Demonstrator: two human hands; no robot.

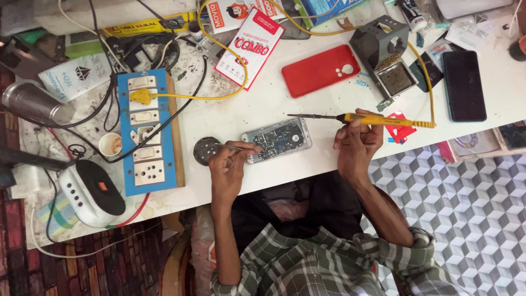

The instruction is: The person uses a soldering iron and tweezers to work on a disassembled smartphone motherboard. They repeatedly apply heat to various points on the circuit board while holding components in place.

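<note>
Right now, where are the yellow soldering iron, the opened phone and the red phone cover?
yellow soldering iron (378,120), head view, on its handle.
opened phone (277,140), head view, on its exposed board.
red phone cover (320,71), head view, on its flat back.

Yellow-handled soldering iron (378,120) with yellow cord, red phone case (321,70), black phone (463,85), blue switchboard (143,131) with white sockets – yellow plug (141,96), white worktable (246,112), green-and-white plaid shirt (323,266), grey cube-patterned floor (466,203) – silver opened phone (278,139).
</note>
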